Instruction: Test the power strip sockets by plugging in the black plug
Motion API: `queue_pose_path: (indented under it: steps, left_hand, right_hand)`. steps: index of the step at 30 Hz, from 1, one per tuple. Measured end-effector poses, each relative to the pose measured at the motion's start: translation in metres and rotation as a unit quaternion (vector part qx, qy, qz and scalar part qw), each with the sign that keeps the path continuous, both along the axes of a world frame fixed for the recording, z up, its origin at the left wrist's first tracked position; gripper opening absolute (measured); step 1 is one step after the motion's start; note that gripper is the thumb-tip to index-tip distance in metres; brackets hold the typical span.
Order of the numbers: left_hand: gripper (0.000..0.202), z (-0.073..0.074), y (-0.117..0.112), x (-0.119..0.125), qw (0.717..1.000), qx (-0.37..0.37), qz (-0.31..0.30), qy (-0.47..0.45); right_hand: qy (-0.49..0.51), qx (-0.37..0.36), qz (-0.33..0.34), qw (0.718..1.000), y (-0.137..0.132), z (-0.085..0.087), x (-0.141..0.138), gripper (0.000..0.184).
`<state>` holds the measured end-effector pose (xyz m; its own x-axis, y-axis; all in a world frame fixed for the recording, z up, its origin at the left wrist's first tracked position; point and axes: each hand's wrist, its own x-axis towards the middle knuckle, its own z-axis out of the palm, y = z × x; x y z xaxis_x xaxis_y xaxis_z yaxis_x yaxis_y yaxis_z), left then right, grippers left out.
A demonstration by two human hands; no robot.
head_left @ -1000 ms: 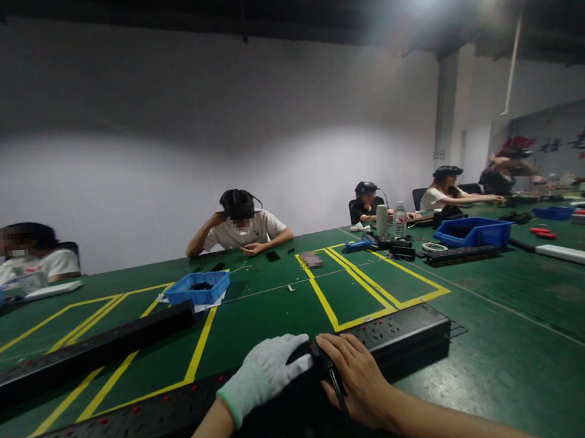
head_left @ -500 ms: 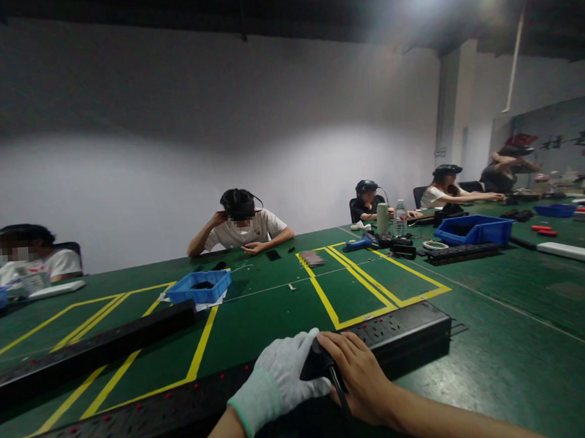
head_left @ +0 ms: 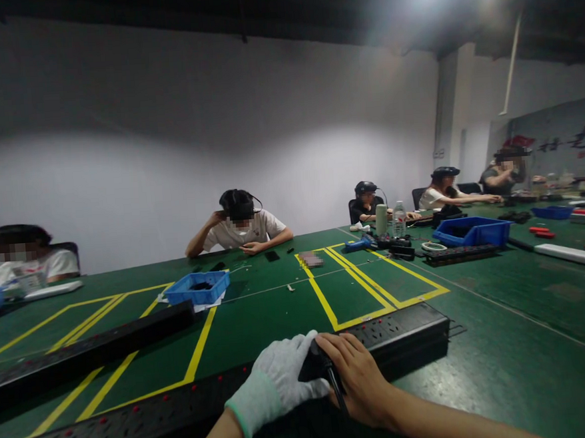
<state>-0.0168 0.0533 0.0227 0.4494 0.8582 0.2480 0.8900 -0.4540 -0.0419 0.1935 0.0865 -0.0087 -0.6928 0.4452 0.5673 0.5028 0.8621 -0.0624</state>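
Observation:
A long black power strip with red switches lies across the near edge of the green table. My left hand, in a white glove, rests curled on top of the strip. Right beside it my bare right hand is closed around a black plug with a cable that sits on the strip. The two hands touch at the plug.
A second black power strip lies to the left behind the first. A blue bin stands mid-table, another blue bin at the right. Yellow tape lines mark the table. Several people sit at the far side and corners.
My left hand has slid a little to the right along the strip, closer to the right hand. The right hand stays on the plug.

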Motion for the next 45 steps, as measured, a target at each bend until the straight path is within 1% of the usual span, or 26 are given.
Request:
queue_pose_path:
  steps: [3, 8, 15, 25, 31, 45]
  left_hand:
    - [0.085, -0.001, 0.000, 0.000, 1.000, 0.003, 0.002, 0.001]
    - [0.080, -0.004, 0.000, -0.002, 1.000, 0.018, -0.003, -0.003]
    - [0.075, -0.004, 0.000, -0.003, 1.000, 0.026, -0.006, -0.010]
    - [0.076, -0.004, 0.001, -0.001, 0.999, 0.031, 0.000, 0.012]
    - [0.074, -0.007, 0.002, -0.001, 0.999, 0.043, 0.001, 0.012]
    - [0.076, -0.011, 0.002, -0.002, 0.999, 0.032, 0.011, 0.023]
  right_hand:
    - [-0.003, -0.004, 0.003, 1.000, -0.001, 0.001, 0.001, 0.081]
    - [-0.002, -0.014, 0.013, 1.000, -0.002, 0.001, 0.002, 0.086]
    - [-0.004, -0.022, 0.031, 0.999, -0.001, 0.003, 0.004, 0.083]
    - [0.018, 0.024, 0.014, 0.999, 0.001, -0.001, 0.002, 0.070]
    - [0.022, 0.032, 0.014, 0.999, 0.001, -0.003, 0.002, 0.067]
    - [0.022, 0.022, 0.006, 0.999, 0.000, -0.002, 0.003, 0.065]
